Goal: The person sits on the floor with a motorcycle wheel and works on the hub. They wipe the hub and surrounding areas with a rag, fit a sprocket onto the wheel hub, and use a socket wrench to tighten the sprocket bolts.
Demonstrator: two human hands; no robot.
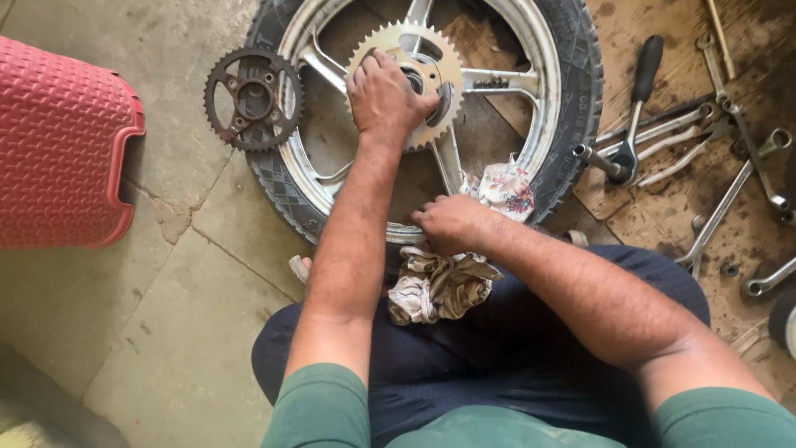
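Rag (438, 286) on the lap, wheel (431, 108) flat on the floor.
Left hand (383, 98) presses spread fingers on the shiny sprocket (406, 50) at the hub; right hand (448, 224) pinches the rag at the rim. Old sprocket (253, 98) rests on the tyre.

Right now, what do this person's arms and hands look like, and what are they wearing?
Both arms are bare from above the elbow down, with dark hair along the forearms. Short green sleeves end at the upper arms. The left hand and right hand are bare: no gloves, rings, watch or wristbands show. Dark blue trousers cover the legs.
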